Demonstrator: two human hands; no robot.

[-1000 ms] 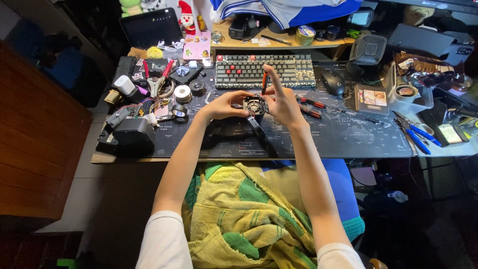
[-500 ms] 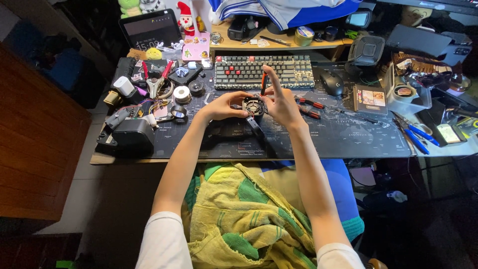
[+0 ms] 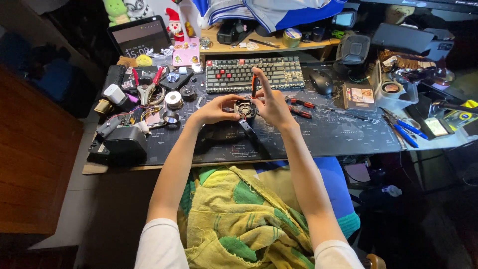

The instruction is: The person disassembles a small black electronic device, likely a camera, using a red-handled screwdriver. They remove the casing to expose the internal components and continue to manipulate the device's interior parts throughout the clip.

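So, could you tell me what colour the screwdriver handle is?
Orange-red and black, on the screwdriver in the head view.

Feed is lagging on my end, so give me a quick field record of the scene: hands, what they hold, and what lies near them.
left hand: grips the small black fan from the left
right hand: on the fan's right side, holds an orange-handled screwdriver upright
surface: dark desk mat
behind hands: keyboard with red keys
right of hands: black mouse, blue-handled pliers
left of hands: solder spool
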